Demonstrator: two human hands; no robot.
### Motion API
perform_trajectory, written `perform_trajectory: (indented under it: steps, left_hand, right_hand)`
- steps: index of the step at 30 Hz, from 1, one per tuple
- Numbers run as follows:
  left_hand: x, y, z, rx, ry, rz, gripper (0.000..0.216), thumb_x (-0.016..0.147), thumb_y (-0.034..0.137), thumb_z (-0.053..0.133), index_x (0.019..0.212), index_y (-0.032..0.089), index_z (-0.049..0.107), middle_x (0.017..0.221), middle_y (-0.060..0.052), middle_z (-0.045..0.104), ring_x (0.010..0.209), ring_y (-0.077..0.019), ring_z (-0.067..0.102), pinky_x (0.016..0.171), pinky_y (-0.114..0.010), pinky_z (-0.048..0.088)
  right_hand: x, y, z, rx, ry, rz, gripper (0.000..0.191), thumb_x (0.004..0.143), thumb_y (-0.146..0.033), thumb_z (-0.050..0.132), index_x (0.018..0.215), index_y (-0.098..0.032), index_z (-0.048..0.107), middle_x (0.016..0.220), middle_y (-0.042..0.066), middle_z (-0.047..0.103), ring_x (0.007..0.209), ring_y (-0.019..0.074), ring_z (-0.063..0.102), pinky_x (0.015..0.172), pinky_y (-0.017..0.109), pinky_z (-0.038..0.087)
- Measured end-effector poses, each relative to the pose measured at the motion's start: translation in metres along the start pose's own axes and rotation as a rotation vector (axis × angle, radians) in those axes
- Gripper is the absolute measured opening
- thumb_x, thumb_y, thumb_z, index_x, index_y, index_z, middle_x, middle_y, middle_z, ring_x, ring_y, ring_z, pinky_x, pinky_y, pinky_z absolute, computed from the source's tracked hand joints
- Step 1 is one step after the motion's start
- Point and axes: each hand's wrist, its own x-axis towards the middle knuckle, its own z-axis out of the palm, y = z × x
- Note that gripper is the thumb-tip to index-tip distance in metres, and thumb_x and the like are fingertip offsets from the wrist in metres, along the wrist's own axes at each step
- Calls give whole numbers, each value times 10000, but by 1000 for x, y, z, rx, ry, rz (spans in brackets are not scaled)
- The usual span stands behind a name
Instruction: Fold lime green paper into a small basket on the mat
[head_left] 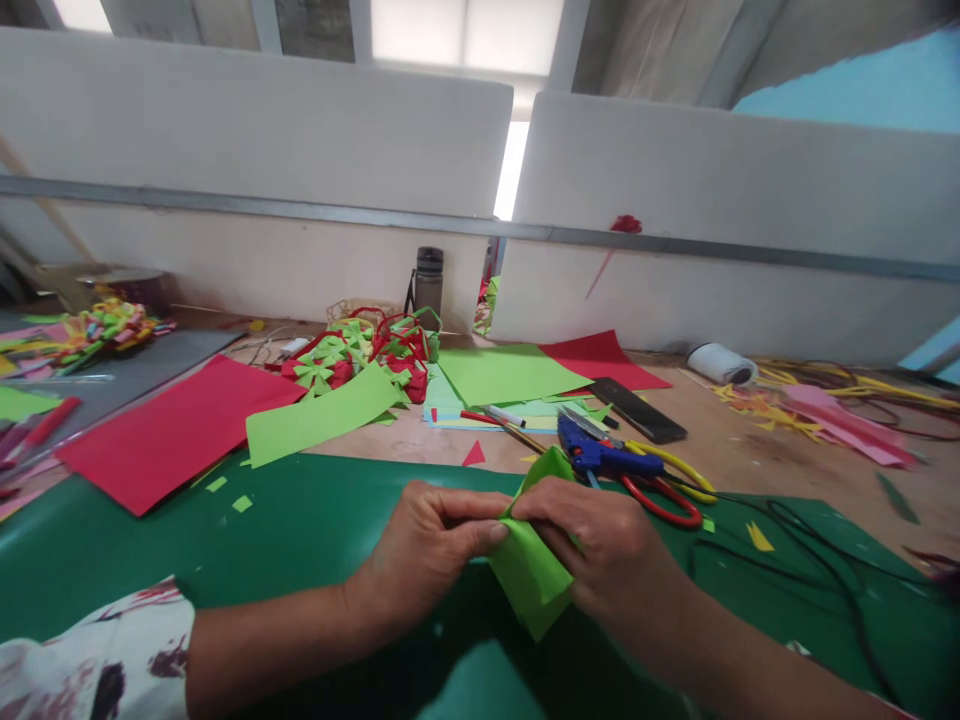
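A folded piece of light green paper is held up in front of me, above the green mat. My left hand pinches its left edge between thumb and forefinger. From the other side my right hand grips the same paper, its fingers close to the left fingertips. Part of the paper is hidden behind the right hand. Just beyond the hands lie a blue glue gun and scissors with red handles.
Red paper and a green paper strip lie at left. Behind are small red and green paper pieces, a bottle, green sheets and a phone. A black cable runs across the right side.
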Motion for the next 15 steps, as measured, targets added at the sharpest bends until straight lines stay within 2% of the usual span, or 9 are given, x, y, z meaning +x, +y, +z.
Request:
perform_trajectory:
  steps: [4,7,9,11,13,15]
  left_hand:
    - [2,-1,-1,-4,24,-35,250,741,184,671,981,169,740,846,-52,740,851,-229,660,782,-310,509]
    - [2,0,-1,18,44,-50,250,749,200,674,989,170,737,844,-56,740,845,-228,659,771,-308,510]
    - [2,2,0,38,48,-55,248,753,200,675,991,171,737,851,-57,740,850,-228,658,776,-308,508]
    - [1,3,1,47,50,-56,244,752,199,675,986,169,738,855,-59,741,850,-230,659,783,-312,505]
    - [1,3,1,41,46,-45,245,742,211,689,978,171,741,852,-58,741,853,-237,661,790,-321,506]
    - [0,1,1,29,38,-22,248,736,227,703,976,178,741,858,-53,742,872,-246,663,797,-325,509]
  right_hand:
    - [7,-10,-14,59,-152,115,205,922,-169,430,871,-194,627,763,7,661,668,118,600,608,225,446]
    - [13,-16,-23,60,-202,199,273,952,-247,410,792,-204,628,705,-21,643,614,112,570,560,230,412]
    - [14,-18,-24,62,-202,207,264,943,-276,439,789,-210,643,711,-29,655,632,115,583,577,231,417]
    - [14,-18,-22,47,-176,224,166,900,-276,525,827,-220,664,747,-35,683,666,118,611,612,228,434]
    - [12,-17,-18,14,-139,255,72,842,-243,606,845,-220,674,773,-33,705,688,123,634,632,226,450]
    - [10,-16,-14,-18,-111,268,58,808,-201,633,845,-212,677,781,-23,713,693,128,646,627,227,460]
